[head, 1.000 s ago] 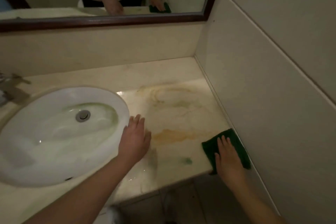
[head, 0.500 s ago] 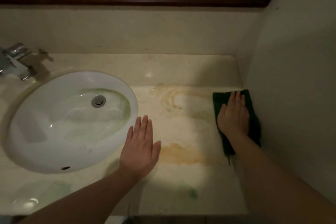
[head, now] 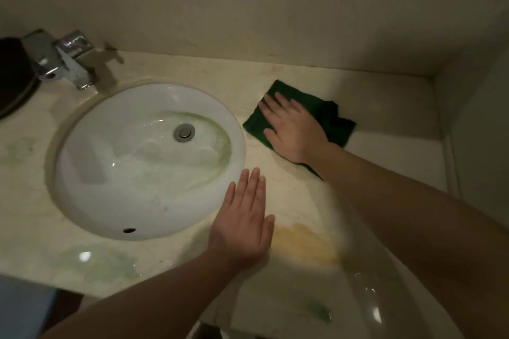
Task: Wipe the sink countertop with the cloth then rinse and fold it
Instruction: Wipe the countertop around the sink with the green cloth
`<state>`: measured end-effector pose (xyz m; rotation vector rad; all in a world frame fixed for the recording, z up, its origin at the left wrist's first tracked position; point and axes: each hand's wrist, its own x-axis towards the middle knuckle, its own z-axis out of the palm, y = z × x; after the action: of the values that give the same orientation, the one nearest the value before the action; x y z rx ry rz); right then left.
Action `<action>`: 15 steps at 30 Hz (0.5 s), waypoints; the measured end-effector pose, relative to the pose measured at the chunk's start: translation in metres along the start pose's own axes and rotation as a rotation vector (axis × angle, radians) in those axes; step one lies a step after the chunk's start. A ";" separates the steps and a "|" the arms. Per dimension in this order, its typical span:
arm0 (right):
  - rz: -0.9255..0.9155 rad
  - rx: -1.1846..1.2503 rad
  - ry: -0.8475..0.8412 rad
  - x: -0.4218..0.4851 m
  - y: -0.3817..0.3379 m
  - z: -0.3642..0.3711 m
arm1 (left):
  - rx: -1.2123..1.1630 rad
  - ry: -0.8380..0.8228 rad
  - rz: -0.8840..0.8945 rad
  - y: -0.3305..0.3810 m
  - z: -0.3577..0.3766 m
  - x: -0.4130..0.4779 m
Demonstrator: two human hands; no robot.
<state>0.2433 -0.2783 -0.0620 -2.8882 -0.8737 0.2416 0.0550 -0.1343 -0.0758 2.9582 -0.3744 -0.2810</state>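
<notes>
open: countertop (head: 391, 107) between cloth (head: 334, 121) and side wall (head: 473, 118) | obstacles: faucet (head: 68, 60) far left, backsplash (head: 248, 22) behind

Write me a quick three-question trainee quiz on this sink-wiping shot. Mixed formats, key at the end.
1. True or false: the right hand presses flat on the cloth.
2. Fill in: the cloth lies to the ___ of the sink.
3. Pick one. The yellow stain is: A under the cloth; B inside the sink; C on the countertop beside the left hand.

Key: 1 true; 2 right; 3 C.
</notes>
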 end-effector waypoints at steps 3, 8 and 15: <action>-0.027 0.012 -0.064 -0.057 -0.010 0.005 | -0.014 -0.003 0.015 -0.001 -0.001 -0.001; 0.270 0.012 -0.092 -0.159 0.018 0.008 | -0.013 0.001 0.036 -0.001 -0.004 -0.001; 0.663 0.026 0.054 -0.094 0.038 0.001 | -0.018 0.013 0.020 0.001 -0.003 -0.002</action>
<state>0.1862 -0.3620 -0.0575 -3.0354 0.1228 0.2201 0.0537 -0.1345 -0.0722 2.9350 -0.3978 -0.2616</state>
